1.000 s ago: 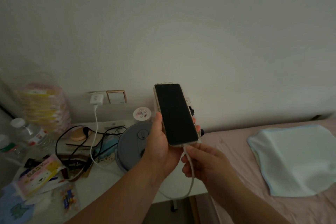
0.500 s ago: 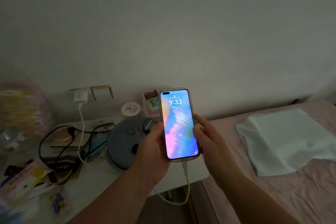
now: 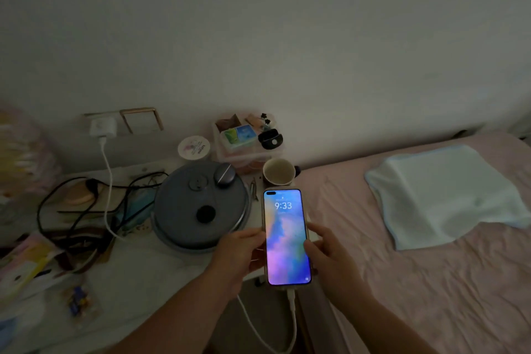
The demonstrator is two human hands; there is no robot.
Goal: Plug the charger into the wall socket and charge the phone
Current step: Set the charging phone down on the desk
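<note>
My left grip [image 3: 240, 253] and right grip [image 3: 324, 250] pinch the lit, cabled smartphone [image 3: 287, 237], now lower; beige cup [image 3: 278, 172] looks empty.

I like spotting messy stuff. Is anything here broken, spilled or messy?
Nothing looks broken or spilled. The table is messy, though: black cables lie in a tangle beside the round grey lid. The phone is lit, and its white cable hangs off the table edge.

White bedside table [image 3: 161, 276] under tangled cables [image 3: 71, 210], round grey lid [image 3: 198, 210], paper cup [image 3: 278, 172].
</note>
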